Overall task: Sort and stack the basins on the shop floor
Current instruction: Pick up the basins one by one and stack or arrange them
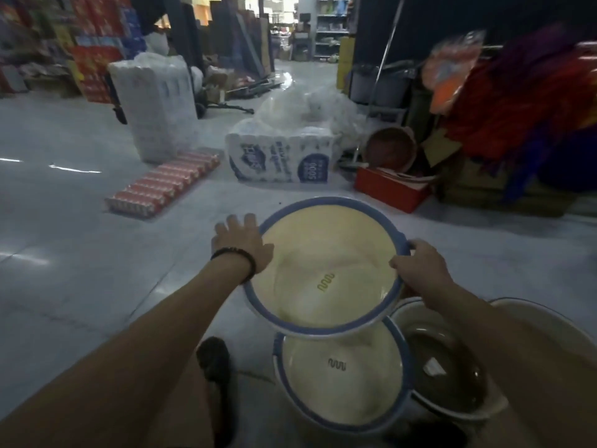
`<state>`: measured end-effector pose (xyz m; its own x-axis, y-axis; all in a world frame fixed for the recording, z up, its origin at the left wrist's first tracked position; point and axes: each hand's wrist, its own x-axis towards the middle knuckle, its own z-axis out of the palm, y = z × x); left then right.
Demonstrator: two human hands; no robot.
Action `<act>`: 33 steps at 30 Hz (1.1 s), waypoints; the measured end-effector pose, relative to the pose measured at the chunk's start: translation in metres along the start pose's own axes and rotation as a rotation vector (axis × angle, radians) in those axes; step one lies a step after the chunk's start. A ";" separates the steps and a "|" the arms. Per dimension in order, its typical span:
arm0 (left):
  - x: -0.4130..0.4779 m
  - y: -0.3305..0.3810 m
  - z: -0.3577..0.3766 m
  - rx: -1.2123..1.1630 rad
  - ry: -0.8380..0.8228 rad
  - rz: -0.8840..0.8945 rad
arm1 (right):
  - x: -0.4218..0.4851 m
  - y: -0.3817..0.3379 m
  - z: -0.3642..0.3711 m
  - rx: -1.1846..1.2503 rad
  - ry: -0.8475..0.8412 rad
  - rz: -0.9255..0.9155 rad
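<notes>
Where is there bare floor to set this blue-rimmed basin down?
Free: the grey floor left of the left hand, back to the red can pack; also the strip between the held basin and the tissue pack. Crowded: lower right, where another blue-rimmed basin, a dark basin and a beige basin sit close together; the red box blocks front right.

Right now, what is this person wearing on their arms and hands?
Both forearms are bare, with no sleeves in view and no gloves on the left hand or right hand. The only item worn is a dark beaded bracelet around the left wrist.
</notes>
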<state>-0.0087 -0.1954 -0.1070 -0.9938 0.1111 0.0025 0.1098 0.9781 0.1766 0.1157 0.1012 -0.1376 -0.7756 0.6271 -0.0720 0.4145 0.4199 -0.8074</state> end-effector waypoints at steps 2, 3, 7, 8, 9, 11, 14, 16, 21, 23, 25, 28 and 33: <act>0.004 0.009 0.037 -0.171 -0.282 -0.122 | 0.000 0.042 -0.006 -0.026 -0.014 0.064; 0.002 0.013 0.057 -0.260 -0.381 -0.145 | 0.001 0.059 -0.008 -0.038 -0.022 0.096; -0.009 0.014 0.131 -0.404 -0.376 -0.153 | -0.001 0.115 -0.005 0.014 -0.083 0.181; -0.011 0.014 0.145 -0.428 -0.352 -0.151 | -0.003 0.127 -0.003 0.021 -0.083 0.202; -0.014 0.016 0.156 -0.444 -0.345 -0.154 | -0.004 0.140 -0.001 0.016 -0.071 0.223; -0.022 0.019 0.178 -0.429 -0.356 -0.161 | -0.011 0.162 0.006 0.000 -0.032 0.256; -0.033 0.026 0.205 -0.392 -0.369 -0.201 | -0.019 0.185 0.020 0.016 -0.010 0.325; -0.038 0.027 0.219 -0.386 -0.376 -0.243 | -0.021 0.194 0.029 -0.009 -0.044 0.364; -0.040 0.023 0.244 -0.367 -0.372 -0.329 | -0.016 0.210 0.040 -0.125 -0.151 0.418; -0.044 0.022 0.255 -0.354 -0.393 -0.353 | -0.015 0.216 0.044 -0.167 -0.157 0.409; -0.046 0.021 0.264 -0.357 -0.391 -0.356 | -0.015 0.220 0.049 -0.200 -0.132 0.393; -0.043 0.022 0.271 -0.346 -0.367 -0.354 | -0.016 0.225 0.058 -0.268 -0.136 0.406; -0.040 0.024 0.277 -0.370 -0.386 -0.347 | -0.014 0.231 0.066 -0.344 -0.142 0.453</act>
<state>0.0383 -0.1272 -0.3752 -0.8850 -0.0786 -0.4589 -0.2995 0.8507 0.4319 0.1909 0.1467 -0.3621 -0.5313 0.7098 -0.4625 0.8319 0.3342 -0.4430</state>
